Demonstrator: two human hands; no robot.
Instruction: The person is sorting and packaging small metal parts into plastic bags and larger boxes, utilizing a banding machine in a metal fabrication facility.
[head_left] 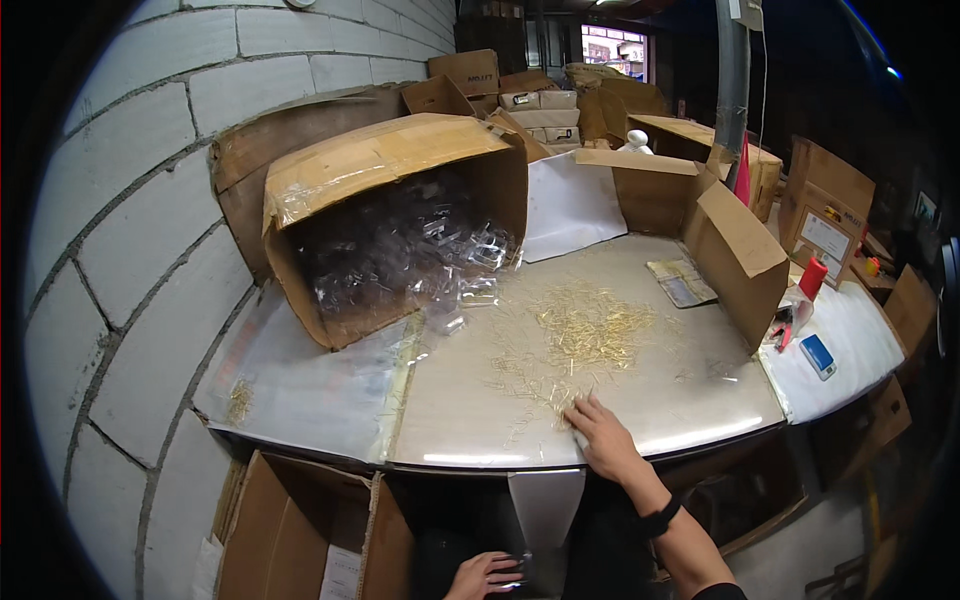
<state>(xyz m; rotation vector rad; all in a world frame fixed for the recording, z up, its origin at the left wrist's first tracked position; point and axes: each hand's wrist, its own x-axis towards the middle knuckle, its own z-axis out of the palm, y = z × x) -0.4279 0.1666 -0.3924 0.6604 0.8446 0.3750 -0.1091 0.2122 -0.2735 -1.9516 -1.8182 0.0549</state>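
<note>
My right hand point(606, 440) rests on the table top, its fingers bent together at the near edge of a scattered heap of thin gold-coloured, wire-like pieces point(590, 330). What lies under its fingertips is hidden. Low in the picture, below the table edge, my left hand point(486, 576) has its fingers curled round a small clear plastic piece point(519, 571), partly hidden by the hand. A cardboard box point(390, 140) lies on its side at the back left, its mouth toward me. Many clear plastic pieces point(440, 250) fill it and spill out onto the table.
A bent cardboard sheet point(740, 250) stands along the table's right, beside a flat packet point(682, 283). On a white cover farther right lie a blue device point(817, 354) and a red cylinder point(812, 277). An open carton point(285, 520) sits below left, by the block wall point(130, 240).
</note>
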